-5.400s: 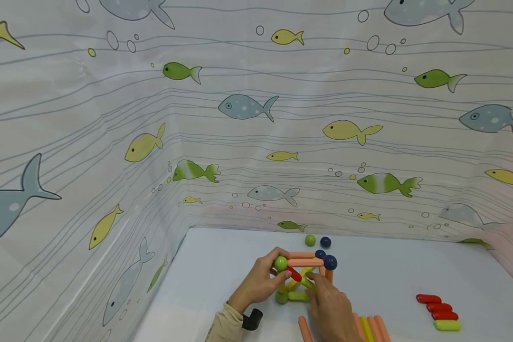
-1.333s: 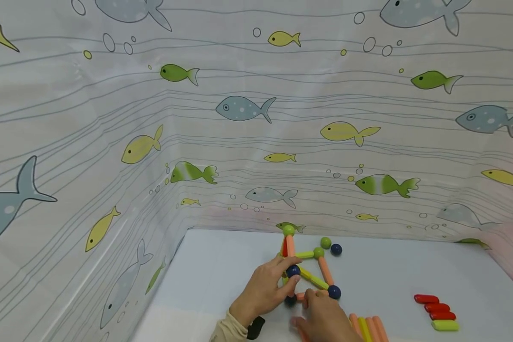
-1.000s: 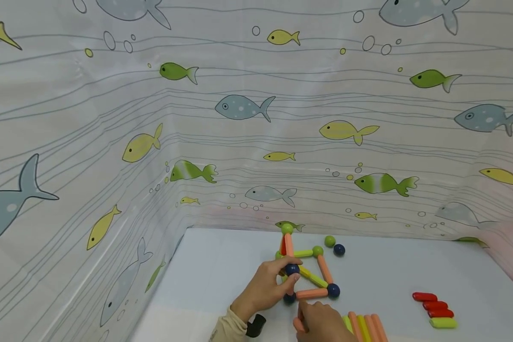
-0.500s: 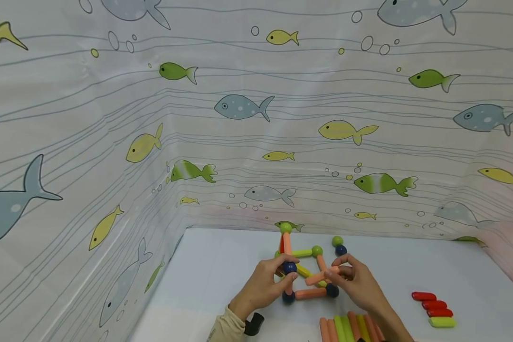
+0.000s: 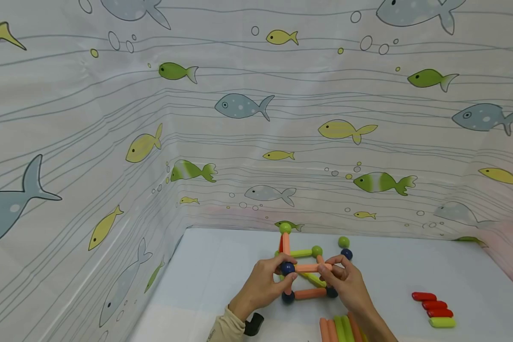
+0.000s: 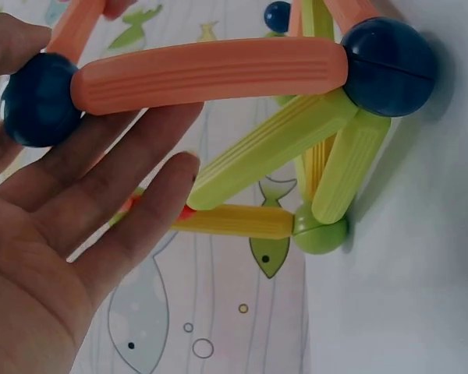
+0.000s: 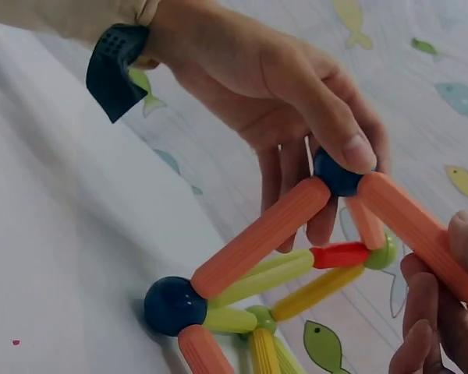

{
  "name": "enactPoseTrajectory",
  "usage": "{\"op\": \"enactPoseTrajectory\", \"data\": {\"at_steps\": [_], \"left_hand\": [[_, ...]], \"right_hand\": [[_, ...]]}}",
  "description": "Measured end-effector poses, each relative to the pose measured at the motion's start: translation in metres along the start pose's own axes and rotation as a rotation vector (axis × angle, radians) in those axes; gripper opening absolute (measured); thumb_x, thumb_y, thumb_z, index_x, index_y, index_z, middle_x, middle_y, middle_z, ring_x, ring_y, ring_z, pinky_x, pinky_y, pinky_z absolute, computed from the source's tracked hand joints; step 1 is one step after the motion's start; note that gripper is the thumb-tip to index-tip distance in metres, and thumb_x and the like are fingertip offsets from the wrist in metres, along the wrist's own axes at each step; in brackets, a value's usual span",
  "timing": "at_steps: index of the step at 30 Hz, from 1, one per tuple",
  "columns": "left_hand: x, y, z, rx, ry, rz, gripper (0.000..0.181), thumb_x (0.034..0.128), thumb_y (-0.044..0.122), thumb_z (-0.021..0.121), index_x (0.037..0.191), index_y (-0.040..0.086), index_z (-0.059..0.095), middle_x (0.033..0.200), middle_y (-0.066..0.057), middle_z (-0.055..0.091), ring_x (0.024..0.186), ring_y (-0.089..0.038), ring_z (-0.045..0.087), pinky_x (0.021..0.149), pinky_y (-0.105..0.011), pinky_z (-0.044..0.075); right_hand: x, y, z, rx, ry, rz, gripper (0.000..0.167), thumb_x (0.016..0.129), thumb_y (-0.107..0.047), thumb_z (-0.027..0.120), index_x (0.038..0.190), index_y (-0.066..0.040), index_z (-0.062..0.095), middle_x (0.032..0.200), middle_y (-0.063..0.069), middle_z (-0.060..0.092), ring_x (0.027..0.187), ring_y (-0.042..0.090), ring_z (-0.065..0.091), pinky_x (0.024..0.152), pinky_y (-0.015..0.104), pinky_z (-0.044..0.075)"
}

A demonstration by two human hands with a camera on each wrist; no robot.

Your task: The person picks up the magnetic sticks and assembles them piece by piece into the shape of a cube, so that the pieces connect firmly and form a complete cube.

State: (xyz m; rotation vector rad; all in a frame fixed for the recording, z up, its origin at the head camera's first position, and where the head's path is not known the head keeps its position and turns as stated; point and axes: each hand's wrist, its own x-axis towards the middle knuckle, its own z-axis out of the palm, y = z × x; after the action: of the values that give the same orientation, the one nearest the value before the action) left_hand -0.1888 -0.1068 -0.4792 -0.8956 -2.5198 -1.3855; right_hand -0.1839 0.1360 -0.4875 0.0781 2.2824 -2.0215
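- Pinching blue ball (image 5: pixel 288 269) in left hand (image 5: pixel 261 284)
- Gripping pink stick (image 5: pixel 308 268) against it in right hand (image 5: pixel 347 285)
- Partly blocking lower ball (image 5: pixel 331 292), same hand
- Working clear of red sticks (image 5: pixel 434 305)

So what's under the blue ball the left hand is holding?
Under the held ball, an orange stick runs down to a lower ball, also blue, at the table. The spot right beneath that lower ball is covered, so I can't see it.
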Motion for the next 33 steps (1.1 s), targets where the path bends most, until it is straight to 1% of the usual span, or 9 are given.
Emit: {"op": "enactPoseTrajectory", "data": {"at_steps": [7, 12, 15, 19, 21, 24, 27, 30, 33], "left_hand": [[0.001, 0.003, 0.014, 0.094, 0.059, -0.010, 0.028, 0.1018, 0.032, 0.074, 0.126, 0.017, 0.070, 0.089, 0.003, 0.075, 0.070, 0.005, 0.056, 0.068, -0.017, 0.050], [0.001, 0.003, 0.017, 0.004, 0.082, -0.061, 0.020, 0.1021, 0.031, 0.073, 0.114, 0.016, 0.072, 0.083, 0.001, 0.074, 0.058, 0.006, 0.062, 0.064, -0.016, 0.051], [0.001, 0.003, 0.015, -0.055, 0.056, -0.083, 0.020, 0.1026, 0.031, 0.072, 0.115, 0.015, 0.071, 0.077, 0.002, 0.071, 0.053, 0.000, 0.066, 0.061, -0.017, 0.053], [0.001, 0.002, 0.014, -0.077, 0.038, -0.097, 0.019, 0.1025, 0.029, 0.073, 0.116, 0.015, 0.071, 0.077, 0.002, 0.071, 0.054, -0.013, 0.071, 0.060, -0.018, 0.053], [0.001, 0.000, 0.014, -0.085, 0.035, -0.106, 0.018, 0.1021, 0.026, 0.073, 0.116, 0.015, 0.071, 0.080, 0.000, 0.072, 0.055, -0.018, 0.072, 0.060, -0.019, 0.054], [0.002, -0.001, 0.014, -0.098, 0.034, -0.120, 0.018, 0.1016, 0.024, 0.074, 0.117, 0.015, 0.071, 0.087, -0.004, 0.074, 0.057, -0.021, 0.074, 0.060, -0.020, 0.056], [0.002, -0.001, 0.014, -0.111, 0.033, -0.126, 0.018, 0.1014, 0.025, 0.074, 0.116, 0.015, 0.071, 0.090, -0.006, 0.075, 0.057, -0.023, 0.074, 0.059, -0.021, 0.057], [0.003, -0.002, 0.013, -0.125, 0.032, -0.126, 0.018, 0.1014, 0.025, 0.074, 0.116, 0.015, 0.071, 0.089, -0.005, 0.074, 0.057, -0.026, 0.074, 0.058, -0.021, 0.057], [0.003, -0.003, 0.013, -0.143, 0.033, -0.123, 0.019, 0.1014, 0.026, 0.074, 0.116, 0.015, 0.070, 0.089, -0.005, 0.073, 0.057, -0.027, 0.073, 0.057, -0.022, 0.057]], "right_hand": [[0.002, 0.001, -0.003, 0.033, -0.074, 0.001, 0.040, 0.102, -0.029, 0.074, 0.124, -0.003, 0.052, 0.104, 0.009, 0.080, 0.093, 0.027, 0.072, 0.084, 0.034, 0.058], [0.007, 0.002, -0.024, -0.010, -0.211, -0.076, 0.047, 0.105, -0.025, 0.069, 0.140, -0.002, 0.047, 0.123, 0.015, 0.075, 0.105, 0.027, 0.073, 0.089, 0.035, 0.060], [0.014, 0.007, -0.045, -0.156, -0.225, -0.100, 0.050, 0.102, -0.027, 0.073, 0.140, -0.003, 0.051, 0.120, 0.015, 0.075, 0.103, 0.025, 0.072, 0.082, 0.032, 0.059], [0.019, 0.016, -0.065, -0.467, -0.244, -0.078, 0.048, 0.092, -0.034, 0.084, 0.123, -0.003, 0.064, 0.100, 0.006, 0.074, 0.089, 0.019, 0.067, 0.071, 0.029, 0.054], [0.020, 0.021, -0.066, -0.610, -0.205, -0.081, 0.046, 0.088, -0.037, 0.088, 0.113, -0.005, 0.066, 0.093, 0.001, 0.071, 0.084, 0.017, 0.064, 0.069, 0.029, 0.053], [0.025, 0.029, -0.060, -0.746, -0.076, -0.073, 0.052, 0.081, -0.042, 0.092, 0.109, -0.007, 0.066, 0.093, 0.001, 0.069, 0.084, 0.016, 0.063, 0.072, 0.034, 0.055], [0.030, 0.038, -0.052, -0.761, -0.036, -0.100, 0.060, 0.081, -0.042, 0.092, 0.122, -0.008, 0.063, 0.103, 0.004, 0.070, 0.089, 0.017, 0.066, 0.077, 0.041, 0.058], [0.030, 0.046, -0.045, -0.704, -0.140, -0.157, 0.057, 0.086, -0.035, 0.090, 0.130, -0.013, 0.062, 0.109, 0.005, 0.072, 0.092, 0.016, 0.067, 0.079, 0.040, 0.059], [0.028, 0.047, -0.037, -0.678, -0.217, -0.189, 0.042, 0.090, -0.029, 0.086, 0.123, -0.017, 0.065, 0.104, 0.002, 0.072, 0.088, 0.012, 0.064, 0.075, 0.031, 0.056]]}}
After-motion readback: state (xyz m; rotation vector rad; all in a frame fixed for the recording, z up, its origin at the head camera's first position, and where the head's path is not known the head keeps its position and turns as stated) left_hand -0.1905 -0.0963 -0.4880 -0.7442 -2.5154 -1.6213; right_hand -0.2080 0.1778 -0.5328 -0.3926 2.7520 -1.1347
